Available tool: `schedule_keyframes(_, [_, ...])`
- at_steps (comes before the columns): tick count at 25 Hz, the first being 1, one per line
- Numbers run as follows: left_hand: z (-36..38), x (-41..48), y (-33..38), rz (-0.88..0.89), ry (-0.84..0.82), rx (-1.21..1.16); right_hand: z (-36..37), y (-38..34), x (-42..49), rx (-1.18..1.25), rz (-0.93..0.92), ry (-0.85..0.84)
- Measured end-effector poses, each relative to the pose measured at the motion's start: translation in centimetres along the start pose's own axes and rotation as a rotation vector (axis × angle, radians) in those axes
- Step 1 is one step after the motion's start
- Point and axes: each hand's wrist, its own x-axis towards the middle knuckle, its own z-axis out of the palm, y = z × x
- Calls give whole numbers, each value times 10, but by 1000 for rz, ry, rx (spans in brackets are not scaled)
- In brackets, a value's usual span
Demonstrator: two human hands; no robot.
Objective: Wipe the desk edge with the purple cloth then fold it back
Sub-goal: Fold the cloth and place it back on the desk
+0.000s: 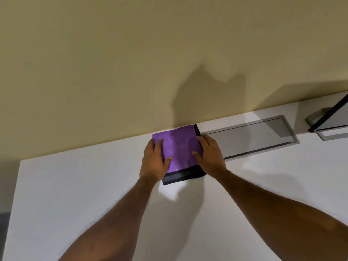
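Observation:
The purple cloth (178,147) lies folded into a square on the white desk (84,185), close to the back edge at the wall. It rests on top of a dark folded cloth (180,178) that sticks out below it. My left hand (155,161) presses on the cloth's left side, thumb on the purple surface. My right hand (210,155) holds the right side, fingers over the edge and thumb on top. Both forearms reach in from below.
A grey-framed recessed panel (252,136) sits in the desk just right of the cloth. A black-framed monitor on a stand (331,117) is at the far right. The beige wall (131,72) stands behind. The desk's left edge (14,200) drops to the floor.

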Motion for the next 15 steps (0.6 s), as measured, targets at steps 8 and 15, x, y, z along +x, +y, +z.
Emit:
schedule_keyframes(8, [24,-31,-10,206,-364,466,29,-14,-30,-310,-185,-387])
schedule_keyframes(15, [-28,-58,-9,217,-355,562,-9,-29,-50,-314,-193,-408])
